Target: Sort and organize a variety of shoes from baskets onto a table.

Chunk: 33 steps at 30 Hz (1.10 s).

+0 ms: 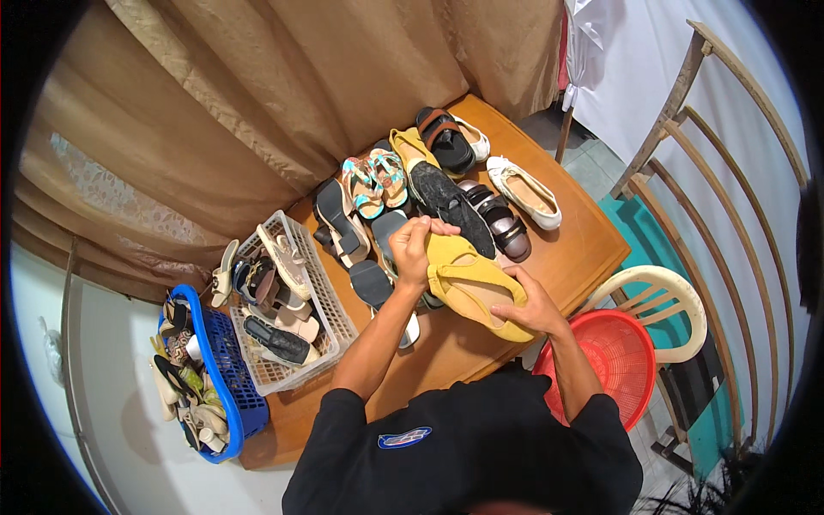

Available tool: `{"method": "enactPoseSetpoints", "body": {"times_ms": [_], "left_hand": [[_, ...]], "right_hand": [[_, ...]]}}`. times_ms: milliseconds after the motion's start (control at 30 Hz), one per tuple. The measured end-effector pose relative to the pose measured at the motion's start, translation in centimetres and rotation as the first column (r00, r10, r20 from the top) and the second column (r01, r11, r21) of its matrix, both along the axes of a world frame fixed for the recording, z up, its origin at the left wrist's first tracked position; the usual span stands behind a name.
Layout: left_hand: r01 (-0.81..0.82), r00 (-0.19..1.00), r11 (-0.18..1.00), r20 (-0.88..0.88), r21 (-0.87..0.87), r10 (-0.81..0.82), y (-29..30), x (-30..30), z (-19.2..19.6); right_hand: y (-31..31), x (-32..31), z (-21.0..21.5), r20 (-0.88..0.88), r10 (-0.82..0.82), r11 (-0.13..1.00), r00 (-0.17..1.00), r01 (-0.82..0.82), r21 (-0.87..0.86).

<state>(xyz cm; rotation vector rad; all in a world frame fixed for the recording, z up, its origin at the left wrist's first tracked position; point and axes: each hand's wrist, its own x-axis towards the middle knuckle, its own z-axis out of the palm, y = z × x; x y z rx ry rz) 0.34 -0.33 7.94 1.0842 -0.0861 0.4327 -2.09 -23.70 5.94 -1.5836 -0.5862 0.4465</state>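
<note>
Hands (410, 249) hold a yellow shoe (465, 273) above a table (588, 236) crowded with footwear (445, 199).

We wore a dark black, short-sleeved fabric shirt (481, 429), its loose sleeves (336, 429) ending above our elbows. Toward its left side sat a small oval emblem (405, 438), blue-rimmed with a pale, patterned centre. Our forearms (378, 343) were bare.

Brightly lit, soft shadows on curtain (257, 77), ctr sharp, edges bent, blk cnrs.
</note>
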Motion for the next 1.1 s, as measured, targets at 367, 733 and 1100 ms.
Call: {"method": "enactPoseSetpoints", "body": {"times_ms": [367, 733, 1100], "left_hand": [[-0.183, 0.939, 0.854, -0.17, 0.487, 0.298, -1.3, 4.6, -2.4], [-0.019, 0.914, 0.274, -0.094, 0.962, 0.395, -1.7, 3.6, -5.4], [0.0, 0.903, 0.311, -0.134, 0.951, 0.408, -1.4, 3.0, -5.4]], "right_hand": [[2.1, 10.0, -3.8, 0.081, -0.427, 0.902, 0.901, 0.417, 0.116], [4.3, 19.0, -7.4, 0.285, -0.339, 0.904, 0.896, 0.395, -0.165], [5.5, 19.0, -7.7, 0.461, -0.297, 0.724, 0.836, 0.512, -0.462]]}}
